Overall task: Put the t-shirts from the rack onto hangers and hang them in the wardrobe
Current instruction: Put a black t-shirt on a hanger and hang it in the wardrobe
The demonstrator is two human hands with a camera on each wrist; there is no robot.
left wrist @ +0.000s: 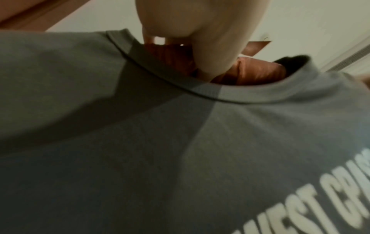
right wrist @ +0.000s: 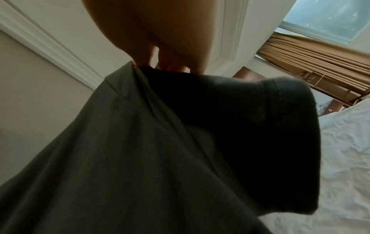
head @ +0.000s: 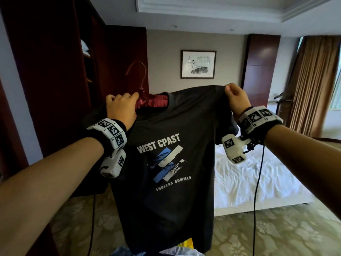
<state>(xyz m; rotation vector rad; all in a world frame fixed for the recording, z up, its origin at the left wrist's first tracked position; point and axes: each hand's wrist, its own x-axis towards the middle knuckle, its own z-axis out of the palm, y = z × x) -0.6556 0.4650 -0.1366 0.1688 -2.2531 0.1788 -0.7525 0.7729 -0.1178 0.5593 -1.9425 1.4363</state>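
One black printed cotton t-shirt (head: 166, 163) hangs mid-frame on one red satin padded hanger (head: 153, 101). The left hand (head: 120, 109), at ten o'clock, grips the hanger; the right hand (head: 237, 99), at two o'clock, pinches the shirt's shoulder.

One black t-shirt (head: 166, 163), one red padded hanger (head: 151, 101), two hands, one framed picture (head: 198, 64), one bed (head: 258, 182)

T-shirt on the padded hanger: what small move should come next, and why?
Probably settle the right shoulder onto the hanger. The right hand pinches the black t-shirt up at its shoulder, while the left hand grips the red padded hanger at the collar, one end showing through the neck.
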